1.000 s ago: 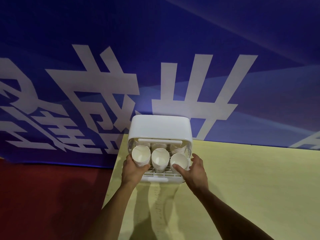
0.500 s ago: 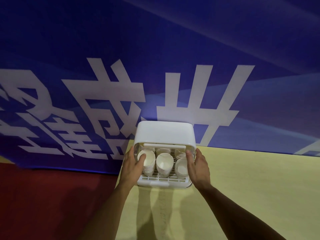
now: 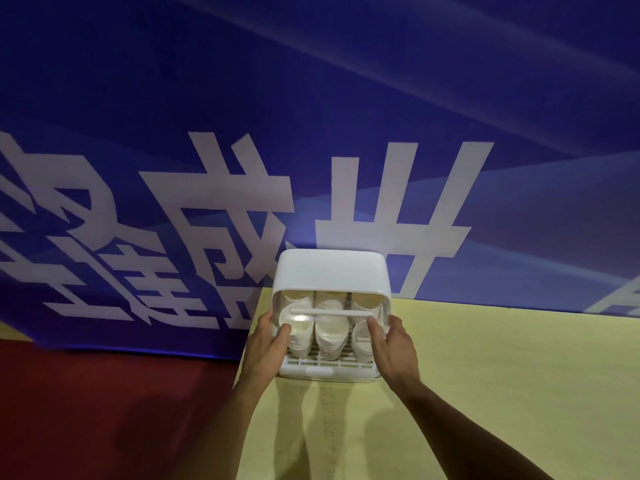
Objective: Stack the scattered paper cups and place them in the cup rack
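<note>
**Op:** Backdrop first, what's behind the cup rack (image 3: pixel 331 271)?

**Spotter:** Blue banner (image 3: pixel 173 98) w/ big white characters hangs right behind it. The rack sits on a pale yellow table (image 3: pixel 502 382), and a red floor (image 3: pixel 104 403) shows to the rack's left.

**Op:** Where are the paper cups?

**Spotter:** All inside the rack, stacked and lying on the slotted tray w/ mouths toward you. The front row has a left stack (image 3: pixel 298 336), a middle stack (image 3: pixel 330 337) and a right stack (image 3: pixel 362 341). More stacks sit behind them, up under the rack's white top.

**Op:** And my hands?

**Spotter:** Your left hand (image 3: pixel 265 346) is on the rack's left side. It grips the clear lid (image 3: pixel 332 322), w/ the thumb pressed flat on the lid's front over the left stack. Your right hand (image 3: pixel 393 344) grips the lid at the rack's right side, one finger laid on its front over the right stack. The lid hangs partway down across the rack's opening. Its white handle bar (image 3: pixel 330 311) runs level across the front, above the front-row cup mouths. Neither hand touches a cup.
</note>
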The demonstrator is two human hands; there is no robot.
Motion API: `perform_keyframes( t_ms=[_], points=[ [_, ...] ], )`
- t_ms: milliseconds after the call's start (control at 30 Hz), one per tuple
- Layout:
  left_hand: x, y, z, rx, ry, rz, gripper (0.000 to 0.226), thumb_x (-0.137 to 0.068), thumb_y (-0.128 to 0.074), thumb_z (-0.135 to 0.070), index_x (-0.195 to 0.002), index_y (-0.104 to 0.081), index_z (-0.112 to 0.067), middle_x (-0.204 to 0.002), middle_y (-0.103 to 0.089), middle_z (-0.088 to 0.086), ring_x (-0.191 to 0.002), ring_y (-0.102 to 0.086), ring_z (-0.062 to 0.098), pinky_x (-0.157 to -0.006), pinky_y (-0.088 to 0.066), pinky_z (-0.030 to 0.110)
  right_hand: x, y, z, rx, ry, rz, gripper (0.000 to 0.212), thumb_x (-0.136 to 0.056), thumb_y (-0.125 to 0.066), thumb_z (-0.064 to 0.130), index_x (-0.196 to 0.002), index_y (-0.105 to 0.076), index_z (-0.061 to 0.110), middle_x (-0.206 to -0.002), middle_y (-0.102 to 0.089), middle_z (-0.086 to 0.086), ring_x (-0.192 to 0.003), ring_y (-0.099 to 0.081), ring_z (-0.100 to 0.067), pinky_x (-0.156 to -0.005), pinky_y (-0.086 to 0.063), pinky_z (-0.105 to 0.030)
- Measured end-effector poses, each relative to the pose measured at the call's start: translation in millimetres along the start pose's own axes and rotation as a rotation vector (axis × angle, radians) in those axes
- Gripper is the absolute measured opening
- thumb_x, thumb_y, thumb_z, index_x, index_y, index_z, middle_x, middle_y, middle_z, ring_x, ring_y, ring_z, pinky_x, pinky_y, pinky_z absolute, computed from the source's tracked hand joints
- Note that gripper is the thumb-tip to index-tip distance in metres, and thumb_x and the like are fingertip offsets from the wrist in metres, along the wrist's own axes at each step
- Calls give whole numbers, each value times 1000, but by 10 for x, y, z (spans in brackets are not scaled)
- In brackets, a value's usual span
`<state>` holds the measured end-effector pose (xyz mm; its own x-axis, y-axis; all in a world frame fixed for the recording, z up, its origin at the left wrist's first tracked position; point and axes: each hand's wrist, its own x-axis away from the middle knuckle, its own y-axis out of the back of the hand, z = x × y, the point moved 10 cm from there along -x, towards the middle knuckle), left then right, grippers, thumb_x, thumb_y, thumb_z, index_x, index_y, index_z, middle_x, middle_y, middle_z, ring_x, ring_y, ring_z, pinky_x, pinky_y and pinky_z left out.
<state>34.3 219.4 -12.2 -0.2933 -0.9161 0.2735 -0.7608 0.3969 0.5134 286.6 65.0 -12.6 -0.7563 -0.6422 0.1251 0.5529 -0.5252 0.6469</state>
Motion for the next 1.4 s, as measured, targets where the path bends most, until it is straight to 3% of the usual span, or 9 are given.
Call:
perform_keyframes(
  t_ms=[100, 300, 400, 467, 567, 700, 967, 1400],
  points=[
    [65, 1, 38, -14, -3, -8, 45, -91, -50, -41, -135, -44, -31, -96, -56, -17, -87, -51, -6, -72, -41, 32, 53, -5, -29, 6, -11, 12, 67, -89, -32, 73, -124, -50, 19, -114, -66, -3, -99, -62, -25, -86, -53, -44],
    [137, -22, 97, -21, 7, 6, 44, -91, -54, -46, -132, -44, -32, -102, -62, -11, -94, -58, 9, -81, -48, 37, 147, -7, -40, -7, -8, 25, 63, -90, -34, 73, -120, -52, 21, -108, -66, 0, -94, -63, -22, -84, -54, -46],
    [168, -21, 124, -45, 0, -2, 42, -92, -52, -46, -131, -44, -33, -93, -58, -21, -83, -53, -3, -67, -43, 27, 181, 2, -50, 29, 8, 27, 60, -92, -33, 70, -118, -52, 20, -109, -66, -2, -95, -62, -24, -86, -53, -47],
    [186, -32, 140, -54, -8, 0, 41, -92, -52, -46, -129, -45, -33, -91, -59, -20, -80, -55, -3, -66, -45, 26, 200, 1, -59, 45, 15, 30, 58, -94, -33, 68, -118, -52, 20, -109, -66, -2, -95, -62, -24, -85, -52, -47],
    [207, -72, 194, -46, -1, 25, 42, -91, -54, -47, -130, -46, -34, -105, -64, -13, -94, -61, 9, -83, -53, 40, 231, -9, -99, 59, 8, 34, 57, -95, -34, 66, -119, -52, 18, -110, -66, -3, -96, -62, -25, -85, -53, -47],
    [242, -105, 231, -50, -3, 47, 54, -87, -57, -46, -137, -42, -35, -125, -60, -8, -115, -55, 20, -95, -49, 45, 265, -32, -143, 84, 3, 40, 56, -96, -34, 64, -121, -51, 17, -115, -64, -5, -99, -61, -27, -87, -51, -46],
    [288, -201, 342, -55, 36, 60, 67, -81, -61, -47, -141, -37, -31, -119, -62, -7, -104, -61, 16, -91, -52, 42, 308, -82, -235, 122, -30, 76, 50, -98, -38, 56, -123, -50, 14, -119, -64, -8, -102, -60, -29, -90, -49, -45],
    [290, -299, 564, -81, 111, 76, 70, -81, -61, -43, -143, -34, -23, -124, -60, 3, -113, -55, 26, -96, -49, 45, 402, -144, -310, 130, -64, 144, 49, -98, -41, 53, -128, -49, 15, -125, -61, -8, -110, -58, -30, -94, -47, -42]
  ],
)
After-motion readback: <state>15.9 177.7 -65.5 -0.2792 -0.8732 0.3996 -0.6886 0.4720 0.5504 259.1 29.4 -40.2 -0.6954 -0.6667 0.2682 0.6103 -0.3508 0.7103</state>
